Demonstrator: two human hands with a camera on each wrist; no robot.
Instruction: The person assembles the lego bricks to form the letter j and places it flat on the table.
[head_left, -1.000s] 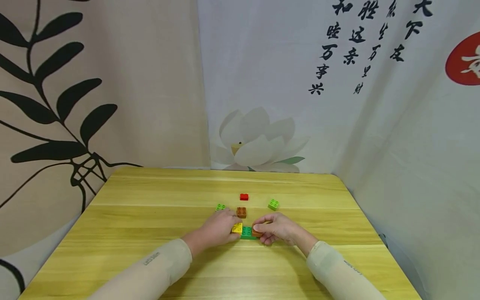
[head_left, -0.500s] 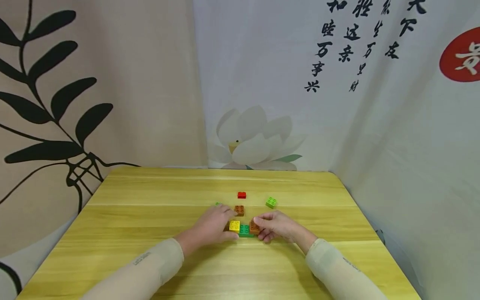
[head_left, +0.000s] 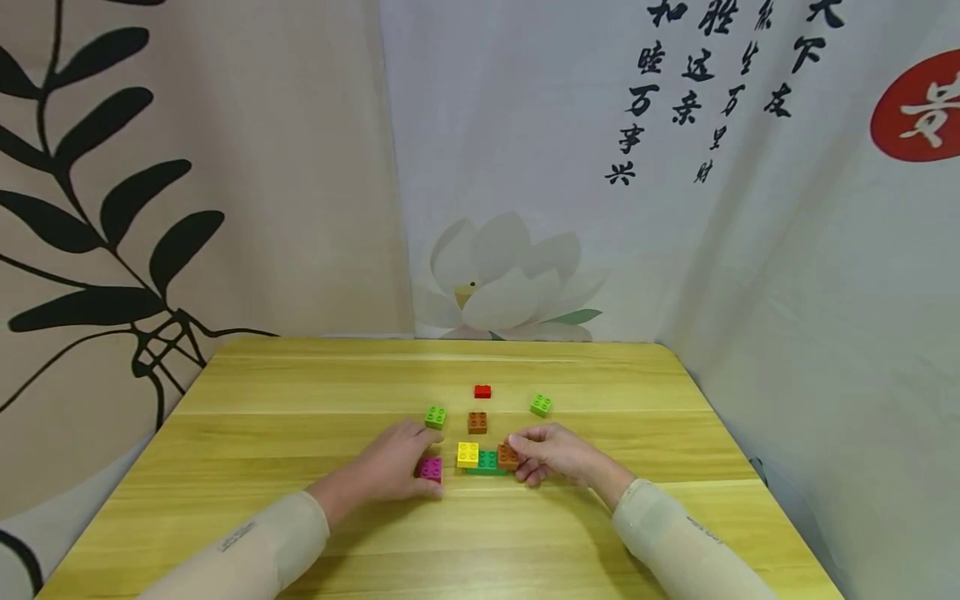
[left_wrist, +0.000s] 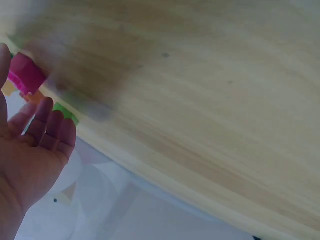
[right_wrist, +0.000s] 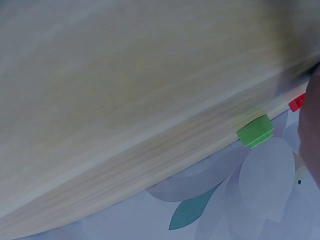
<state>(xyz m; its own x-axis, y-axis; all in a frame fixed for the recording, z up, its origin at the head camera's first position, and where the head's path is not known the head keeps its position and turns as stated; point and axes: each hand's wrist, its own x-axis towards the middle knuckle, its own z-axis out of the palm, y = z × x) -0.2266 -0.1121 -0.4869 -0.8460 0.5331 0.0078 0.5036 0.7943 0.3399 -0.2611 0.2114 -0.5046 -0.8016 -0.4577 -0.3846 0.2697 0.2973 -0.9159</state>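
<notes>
Your right fingers (head_left: 534, 432) pinch a studded brown block (head_left: 507, 457), your left fingers (head_left: 422, 435) spread beside a magenta block (head_left: 431, 469), characters (head_left: 642, 99) behind reading "和睦万事兴".

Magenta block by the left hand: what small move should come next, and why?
Probably close the fingers of the left hand on the magenta block. The block lies within that hand's open curve, apparently not yet gripped, while the right hand pinches the nearer brown block at the right end of the dark green block.
</notes>
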